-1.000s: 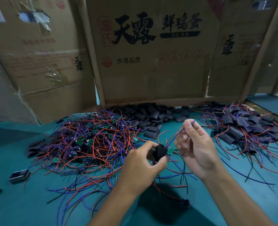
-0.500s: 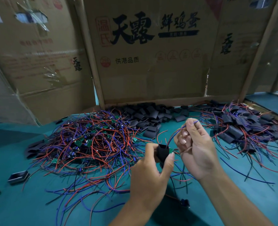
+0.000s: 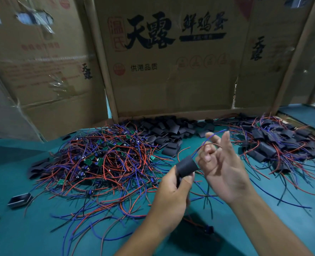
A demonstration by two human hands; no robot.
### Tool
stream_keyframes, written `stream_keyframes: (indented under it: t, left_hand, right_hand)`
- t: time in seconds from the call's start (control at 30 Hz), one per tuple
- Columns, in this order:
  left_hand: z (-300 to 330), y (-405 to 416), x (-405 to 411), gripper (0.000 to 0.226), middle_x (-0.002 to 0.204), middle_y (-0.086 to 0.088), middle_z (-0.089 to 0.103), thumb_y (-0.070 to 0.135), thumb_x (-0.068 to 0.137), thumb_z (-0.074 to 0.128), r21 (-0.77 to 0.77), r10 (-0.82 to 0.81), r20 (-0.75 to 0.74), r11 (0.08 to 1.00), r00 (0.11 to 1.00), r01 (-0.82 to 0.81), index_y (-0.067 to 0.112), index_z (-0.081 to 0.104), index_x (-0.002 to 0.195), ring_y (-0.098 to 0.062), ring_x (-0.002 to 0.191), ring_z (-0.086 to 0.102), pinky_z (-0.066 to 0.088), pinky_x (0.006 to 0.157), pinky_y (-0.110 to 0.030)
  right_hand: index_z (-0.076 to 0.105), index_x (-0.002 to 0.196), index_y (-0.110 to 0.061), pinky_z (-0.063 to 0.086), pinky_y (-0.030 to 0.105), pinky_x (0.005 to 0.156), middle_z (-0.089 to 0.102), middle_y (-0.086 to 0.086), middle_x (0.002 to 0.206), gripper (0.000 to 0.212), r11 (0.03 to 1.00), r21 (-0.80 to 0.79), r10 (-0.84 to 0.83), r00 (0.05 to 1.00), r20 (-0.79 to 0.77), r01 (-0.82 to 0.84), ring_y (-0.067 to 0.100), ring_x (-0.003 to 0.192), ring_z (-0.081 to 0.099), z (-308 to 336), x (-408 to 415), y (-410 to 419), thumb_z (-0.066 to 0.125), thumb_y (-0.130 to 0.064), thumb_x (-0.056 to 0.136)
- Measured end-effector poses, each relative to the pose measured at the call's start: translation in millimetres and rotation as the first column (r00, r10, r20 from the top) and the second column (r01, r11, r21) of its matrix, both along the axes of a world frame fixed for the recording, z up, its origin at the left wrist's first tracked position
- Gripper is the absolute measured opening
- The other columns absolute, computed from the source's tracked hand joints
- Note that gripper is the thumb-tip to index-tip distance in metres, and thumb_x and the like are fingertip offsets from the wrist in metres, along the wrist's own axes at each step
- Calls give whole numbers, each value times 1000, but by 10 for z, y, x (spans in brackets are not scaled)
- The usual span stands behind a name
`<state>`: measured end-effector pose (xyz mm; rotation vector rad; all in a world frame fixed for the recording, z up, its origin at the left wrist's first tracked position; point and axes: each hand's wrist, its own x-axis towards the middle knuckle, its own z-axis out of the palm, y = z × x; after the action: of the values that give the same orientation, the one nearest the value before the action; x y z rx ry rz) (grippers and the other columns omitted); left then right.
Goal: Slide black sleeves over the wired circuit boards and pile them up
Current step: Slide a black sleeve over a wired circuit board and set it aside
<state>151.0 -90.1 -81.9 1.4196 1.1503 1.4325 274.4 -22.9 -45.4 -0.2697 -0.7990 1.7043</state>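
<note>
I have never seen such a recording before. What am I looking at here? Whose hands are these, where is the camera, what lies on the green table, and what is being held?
There is no machine here. A person works with two bare hands, and the one camera sits on the person's head, looking forward and down.

The left hand grips a black sleeve between thumb and fingers. Red and blue wires come out of the sleeve's top and run up to the right hand, whose fingers are partly spread; whether it pinches the wires is hard to tell.

On the green table lie three heaps: at left a tangle of bare wired circuit boards, at the back empty black sleeves, and at right the finished pile, boards already in sleeves. Flattened cardboard boxes stand behind as a wall.
</note>
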Motion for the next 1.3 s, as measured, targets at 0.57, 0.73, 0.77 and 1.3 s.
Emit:
stream_keyframes:
  t: [0.57,0.73,0.77,1.3]
  left_hand:
    - [248,17,-271,28,81,-8,72,16,86,66,37,-83,133,996,988,78,1,54,106,-20,71,70,59,75,-36]
    - [250,32,-359,12,74,5,69,32,80,76,127,32,7,991,999,-33,27,70,89,-8,67,61,51,64,-22]
    - [246,34,-367,12,73,6,68,34,79,76,135,35,3,990,999,-35,29,71,88,-7,66,60,50,63,-22]
    - [288,20,-366,10,69,3,65,25,80,78,150,24,111,988,994,-41,18,71,81,-11,61,56,48,57,-22]
  right_hand:
    - [68,99,-14,32,17,42,55,5,59,25,935,322,-48,848,528,-148,13,42,44,-109,96,17,75,-20,76]
    - [70,107,-16,41,18,44,65,14,64,36,918,352,-44,836,548,-182,17,51,57,-93,139,12,76,-28,74]
    - [70,107,-16,42,17,44,65,14,62,35,917,359,-55,839,541,-172,17,51,58,-88,132,6,75,-28,74]
    - [69,102,-14,39,19,43,62,14,67,42,943,309,-38,879,475,-126,25,55,64,-143,9,-42,83,-37,70]
